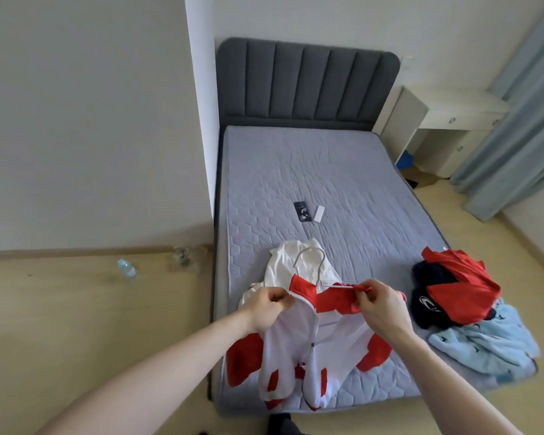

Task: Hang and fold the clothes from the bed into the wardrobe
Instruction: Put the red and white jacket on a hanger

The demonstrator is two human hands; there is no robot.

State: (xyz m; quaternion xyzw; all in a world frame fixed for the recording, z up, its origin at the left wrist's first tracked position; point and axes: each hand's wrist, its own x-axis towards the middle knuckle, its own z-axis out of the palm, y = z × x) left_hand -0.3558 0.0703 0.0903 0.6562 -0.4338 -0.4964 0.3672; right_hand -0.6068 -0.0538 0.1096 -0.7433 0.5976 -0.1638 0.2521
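A: Where's the jacket (299, 350)?

B: At the foot of the bed (327, 171), held up over the mattress edge, with a hanger (310, 265) at its collar.

A: And the hands?

B: The left hand (266, 306) pinches the left shoulder, fingers curled on the cloth. The right hand (380, 304) pinches the red collar by the hanger's arm.

A: Other clothes?

B: A white top (291, 262) lies behind the jacket; a pile (462, 309) sits at the right corner.

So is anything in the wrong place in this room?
Yes. A plastic water bottle lies on its side on the floor, left of the bed. A phone and a small white thing sit on the mattress, not clothes.
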